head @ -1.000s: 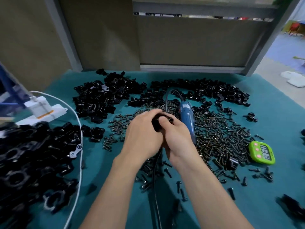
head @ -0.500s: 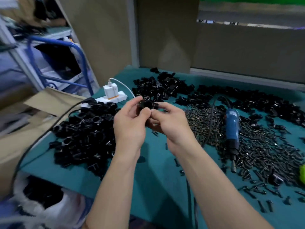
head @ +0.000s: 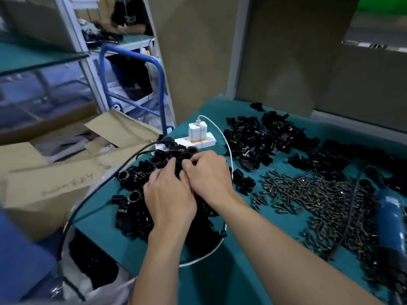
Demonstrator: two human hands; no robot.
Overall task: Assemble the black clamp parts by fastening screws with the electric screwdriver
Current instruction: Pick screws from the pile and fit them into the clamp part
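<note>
At centre left of the bench (head: 99,225), the left hand (head: 170,194) and right hand (head: 209,175) meet over a pile of black clamps (head: 132,208). Their fingers (head: 169,166) curl into it, but whether they grip a clamp cannot be told. The step looks like setting a piece down. Next comes a fresh part and one of the screws (head: 308,194). The electric screwdriver (head: 392,219) lies far right, long axis up-down, bit seemingly toward the lower edge.
</note>
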